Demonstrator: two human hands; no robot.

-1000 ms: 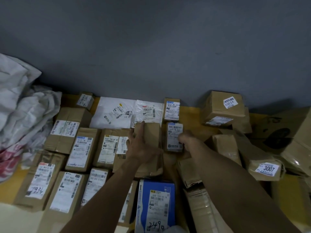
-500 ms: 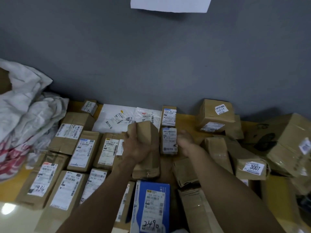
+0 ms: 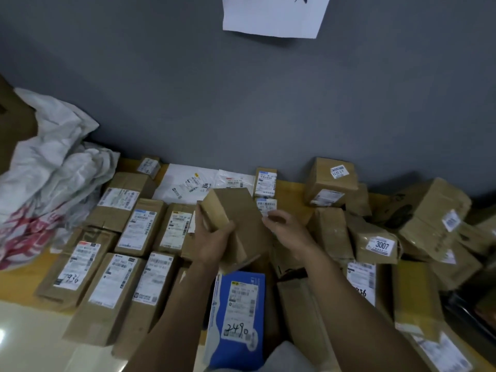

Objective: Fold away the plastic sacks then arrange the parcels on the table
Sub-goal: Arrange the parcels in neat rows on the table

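Gripping a brown parcel (image 3: 236, 210) (tilted) with the left hand (image 3: 212, 242).

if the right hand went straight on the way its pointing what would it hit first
Most likely the brown box that the left hand grips; the right hand points up-left at its side. Depth is unclear: it might instead reach the small labelled parcel behind.

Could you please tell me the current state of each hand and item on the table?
left hand, grips the plain brown box.
plain brown box, lifted off the parcels, tilted.
right hand, open, beside the box, holding nothing.
plastic sacks, crumpled in a heap, not folded.
blue parcel, lying flat, label up.
parcel marked 3007, tilted on the right pile.
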